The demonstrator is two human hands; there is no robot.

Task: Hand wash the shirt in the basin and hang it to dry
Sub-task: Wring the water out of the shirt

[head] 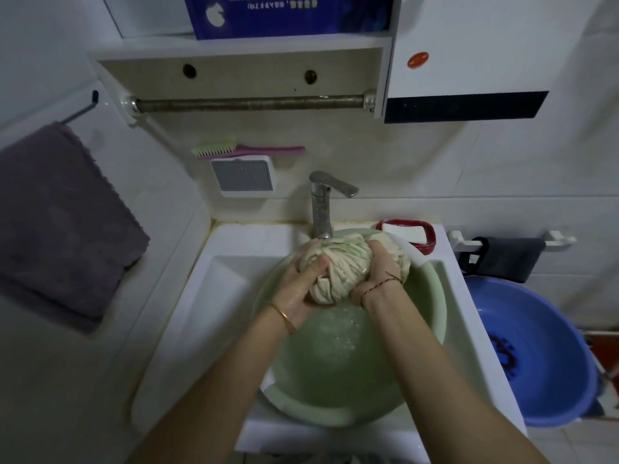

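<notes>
The wet cream shirt point(338, 262) is bunched and twisted into a ball above the pale green basin point(432, 296), which holds soapy water and sits in the white sink point(214, 279). My left hand point(301, 286) grips the ball's left side, thumb across the folds. From the right, my right hand point(378, 269) clasps it with curled fingers. Both hands hold the shirt just under the faucet point(321, 202).
A red soap dish with a white bar point(410, 232) sits behind the basin. To the right, a blue tub point(536, 356) stands on the floor under a rack with a dark cloth point(509, 259). A purple towel point(57, 222) hangs left. A metal rail point(251, 103) runs above, a brush point(234, 149) below it.
</notes>
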